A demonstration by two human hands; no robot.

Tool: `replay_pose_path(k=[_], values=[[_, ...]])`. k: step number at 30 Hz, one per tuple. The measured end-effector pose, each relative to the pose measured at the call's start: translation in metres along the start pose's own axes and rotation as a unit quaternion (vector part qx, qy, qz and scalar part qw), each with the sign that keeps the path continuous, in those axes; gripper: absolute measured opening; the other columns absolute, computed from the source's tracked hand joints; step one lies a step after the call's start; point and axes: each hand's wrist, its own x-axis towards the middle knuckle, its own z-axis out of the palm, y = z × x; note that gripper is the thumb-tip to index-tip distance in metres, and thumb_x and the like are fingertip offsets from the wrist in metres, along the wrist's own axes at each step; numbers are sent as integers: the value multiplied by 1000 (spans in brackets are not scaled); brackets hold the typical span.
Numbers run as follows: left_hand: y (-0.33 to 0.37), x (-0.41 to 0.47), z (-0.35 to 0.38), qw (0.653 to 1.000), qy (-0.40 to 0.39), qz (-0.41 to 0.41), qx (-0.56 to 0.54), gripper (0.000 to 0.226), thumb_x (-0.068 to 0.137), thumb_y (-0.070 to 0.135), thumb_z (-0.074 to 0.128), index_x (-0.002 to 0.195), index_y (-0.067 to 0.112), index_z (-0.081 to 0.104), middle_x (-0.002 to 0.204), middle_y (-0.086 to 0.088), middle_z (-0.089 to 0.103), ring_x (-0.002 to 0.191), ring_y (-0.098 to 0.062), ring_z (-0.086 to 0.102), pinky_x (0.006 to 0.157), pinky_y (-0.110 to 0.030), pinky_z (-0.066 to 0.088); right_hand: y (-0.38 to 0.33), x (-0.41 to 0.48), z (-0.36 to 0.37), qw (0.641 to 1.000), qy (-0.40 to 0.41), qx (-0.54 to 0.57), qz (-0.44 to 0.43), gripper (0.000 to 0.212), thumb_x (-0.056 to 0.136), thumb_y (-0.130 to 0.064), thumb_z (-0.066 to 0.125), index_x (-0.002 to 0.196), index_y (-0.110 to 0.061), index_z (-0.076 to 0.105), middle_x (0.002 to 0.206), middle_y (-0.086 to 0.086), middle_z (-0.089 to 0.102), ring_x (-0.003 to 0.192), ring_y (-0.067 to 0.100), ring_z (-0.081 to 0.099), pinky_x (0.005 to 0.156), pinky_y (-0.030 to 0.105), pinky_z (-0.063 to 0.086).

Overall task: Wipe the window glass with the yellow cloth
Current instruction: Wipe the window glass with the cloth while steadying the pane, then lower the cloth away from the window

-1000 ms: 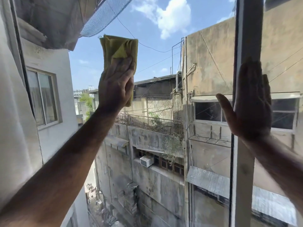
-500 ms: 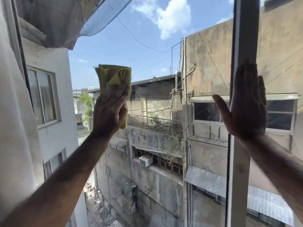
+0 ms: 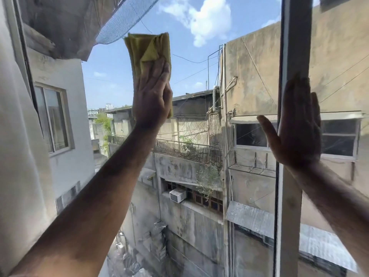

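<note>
A folded yellow cloth (image 3: 146, 49) is pressed flat against the window glass (image 3: 199, 80), high in the left pane. My left hand (image 3: 152, 96) lies over the cloth's lower half, palm to the glass, fingers pointing up. The cloth's top sticks out above my fingertips. My right hand (image 3: 297, 126) rests flat and spread on the grey upright window frame (image 3: 289, 206), thumb out to the left over the glass.
A pale curtain (image 3: 18, 156) hangs along the left edge of the window. Through the glass I see weathered concrete buildings, a railed balcony (image 3: 187, 150), an air conditioner unit (image 3: 177, 195) and blue sky with clouds.
My left hand with the cloth dropped down the pane half a second ago, then swept back up and to the right. My right hand has stayed on the frame.
</note>
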Motion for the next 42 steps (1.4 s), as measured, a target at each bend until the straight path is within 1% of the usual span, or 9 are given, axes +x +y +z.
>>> replay_pose_path(k=[10, 15, 18, 20, 26, 32, 35, 38, 42], values=[[11, -113, -41, 993, -120, 0, 18, 50, 109, 24, 54, 157, 11, 45, 166, -6, 45, 155, -32, 40, 121, -50, 45, -6, 3, -7, 1000, -23, -5, 7, 95, 111, -70, 20, 172, 3, 13, 182, 20, 11, 171, 32, 12, 140, 52, 15], [-3, -72, -62, 993, -114, 34, 17, 29, 102, 2, 60, 126, 7, 74, 133, -6, 76, 116, -33, 73, 97, -49, 62, -7, 3, -6, 1000, -19, -11, 8, 94, 112, -69, 19, 172, 3, 14, 182, 21, 13, 171, 34, 14, 140, 52, 15], [-1, -43, -68, 992, -117, 28, 25, 19, 97, 0, 65, 105, 8, 80, 113, -8, 81, 96, -34, 74, 87, -49, 61, -7, 4, -8, 1000, -25, -11, 9, 94, 112, -69, 21, 172, 3, 14, 182, 22, 13, 171, 34, 15, 139, 53, 18], [2, -29, -69, 992, -113, -11, 47, 17, 94, 3, 71, 108, 9, 78, 116, -13, 77, 104, -38, 69, 87, -52, 60, -8, 4, -9, 999, -31, -16, 7, 95, 111, -69, 22, 172, 4, 15, 182, 22, 12, 171, 35, 15, 139, 54, 19], [-4, -12, -67, 973, -171, -145, 52, 83, 87, 16, 86, 157, 12, 42, 157, -17, 51, 144, -38, 49, 110, -56, 52, -7, 4, -9, 999, -36, -19, 6, 95, 112, -69, 24, 172, 4, 14, 182, 21, 12, 171, 34, 15, 140, 52, 17], [3, 8, -87, 949, -238, -206, -6, 55, 84, 20, 88, 132, 5, 67, 124, -25, 71, 115, -43, 67, 93, -50, 57, -18, 7, -27, 995, -96, 0, 34, 95, 111, -67, 26, 172, 4, 10, 182, 22, 7, 171, 34, 10, 140, 51, 14], [7, 8, -102, 926, -295, -225, -66, 48, 84, 20, 88, 123, -2, 72, 121, -26, 75, 111, -40, 71, 94, -46, 57, -37, 8, -51, 990, -128, 57, 5, 93, 110, -58, 46, 171, 5, 17, 181, 23, 13, 170, 36, 15, 139, 53, 18], [6, 1, -115, 901, -289, -284, -152, 42, 83, 16, 88, 120, 3, 74, 116, -21, 77, 109, -36, 72, 92, -41, 58, -67, -4, -74, 954, -189, 181, -146, 89, 103, -46, 69, 169, 0, 32, 174, 22, 36, 159, 37, 43, 128, 55, 43], [12, -22, -135, 810, -287, -381, -341, 19, 86, 2, 78, 97, 18, 74, 95, -11, 73, 94, -30, 69, 84, -44, 57, -115, -19, -97, 846, -384, 351, 114, 108, 87, -50, 86, 172, -19, 27, 166, 10, 52, 144, 26, 60, 123, 52, 47]])
